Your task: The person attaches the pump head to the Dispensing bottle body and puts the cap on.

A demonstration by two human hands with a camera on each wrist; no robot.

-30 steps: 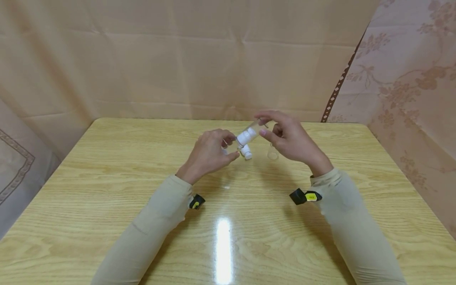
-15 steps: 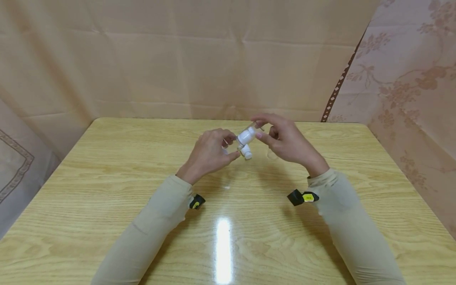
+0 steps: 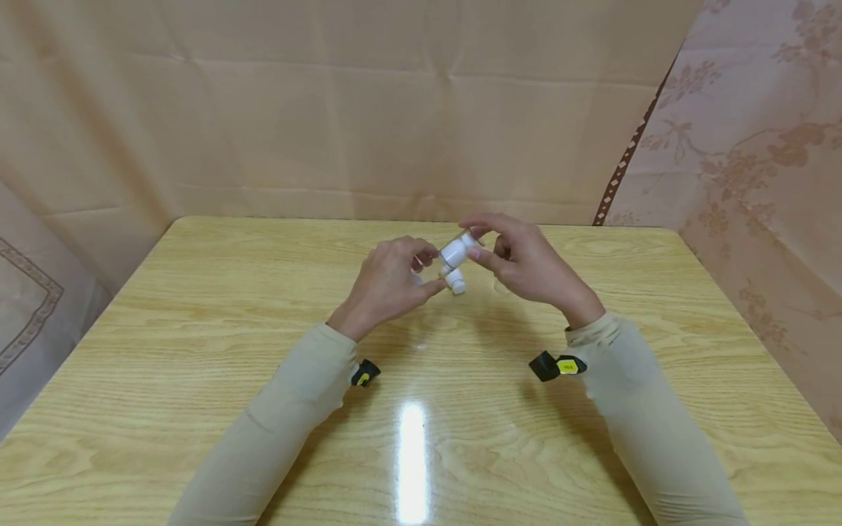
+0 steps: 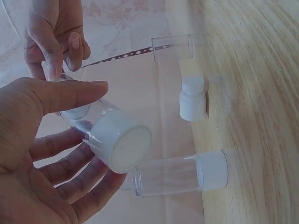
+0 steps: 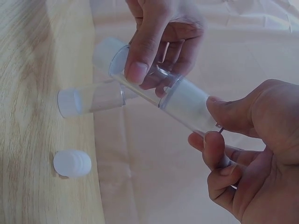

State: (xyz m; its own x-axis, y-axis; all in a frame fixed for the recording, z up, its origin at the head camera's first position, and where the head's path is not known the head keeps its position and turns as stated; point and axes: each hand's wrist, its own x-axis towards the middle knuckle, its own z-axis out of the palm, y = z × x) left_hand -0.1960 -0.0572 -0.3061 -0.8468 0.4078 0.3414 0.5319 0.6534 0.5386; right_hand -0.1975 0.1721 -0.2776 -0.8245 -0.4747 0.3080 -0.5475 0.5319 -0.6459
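Left grip (image 3: 392,280) and right grip (image 3: 530,260) hold clear-and-white bottle (image 3: 454,253) between them, tilted, right end higher, toward far edge of desk (image 3: 256,292). Small white bottle (image 3: 456,283) on its near side, roughly midway between side edges. Beige curtain (image 3: 368,131) beyond far edge.

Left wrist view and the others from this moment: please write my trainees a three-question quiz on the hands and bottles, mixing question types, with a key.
1. Fill the gap: on the table, a small ____ piece shows between the standing bottle and the clear cylinder in the left wrist view.
2. True or false: the left hand grips a second bottle.
3. Where is the right hand? A: out of all views; B: at the second bottle's end away from its white base; C: gripping the standing bottle.

Key: 1: white. 2: true. 3: B.
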